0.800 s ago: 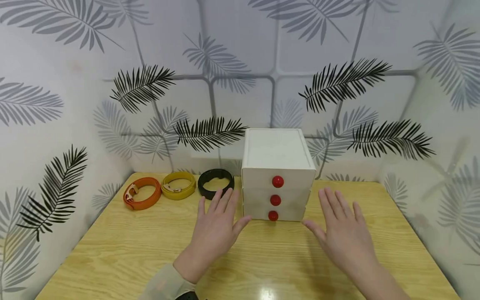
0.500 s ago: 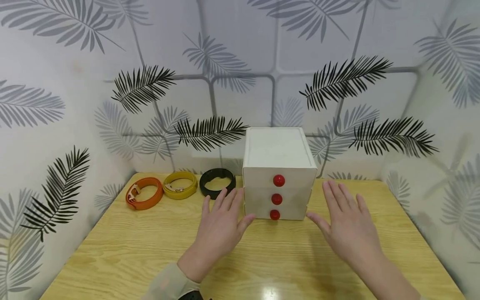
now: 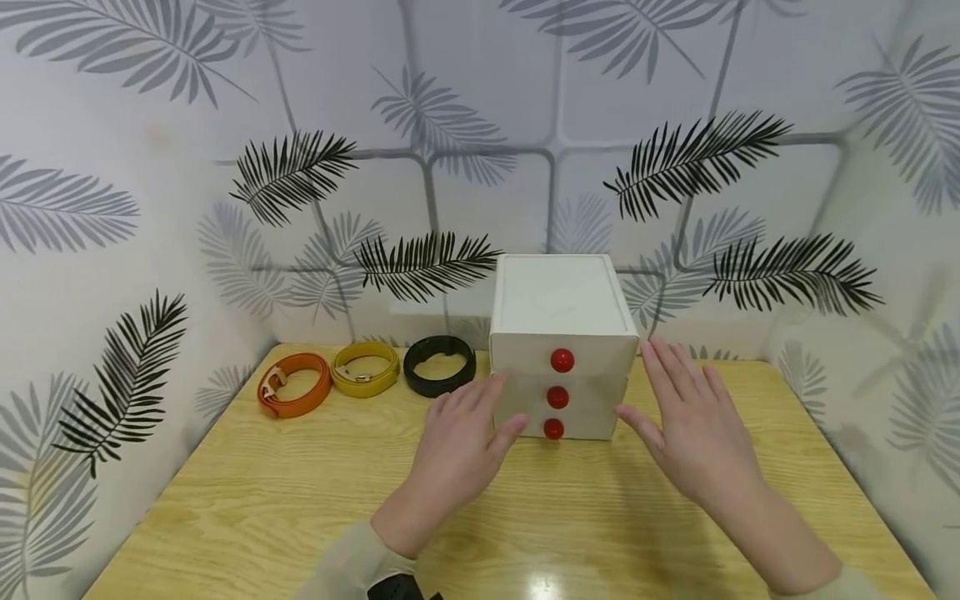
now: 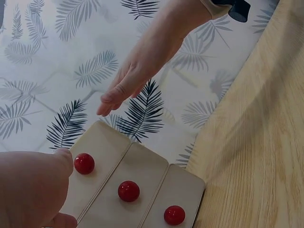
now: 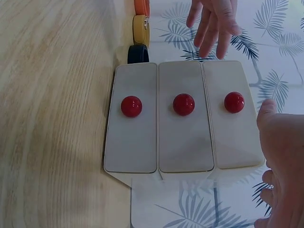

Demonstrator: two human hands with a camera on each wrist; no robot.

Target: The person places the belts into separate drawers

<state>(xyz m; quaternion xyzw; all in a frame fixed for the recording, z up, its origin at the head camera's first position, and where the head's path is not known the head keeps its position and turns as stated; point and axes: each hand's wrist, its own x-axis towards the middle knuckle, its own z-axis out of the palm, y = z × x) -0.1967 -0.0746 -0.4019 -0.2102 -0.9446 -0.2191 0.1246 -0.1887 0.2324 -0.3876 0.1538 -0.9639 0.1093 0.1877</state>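
At the worktop's [image 3: 570,517] far left lie coiled an orange belt [image 3: 321,392], a yellow belt [image 3: 372,385] and a black belt [image 3: 438,384]. Then the left hand [image 3: 457,442], grip apart and bare, is before the left edge of the white drawer unit [image 3: 562,330], all drawers closed. The right hand [image 3: 697,433], grip likewise apart, hovers by its right edge. The step looks like framing the unit; bracing it would call for both palms inward. Any contact is unclear; the left hand hides a lower corner.
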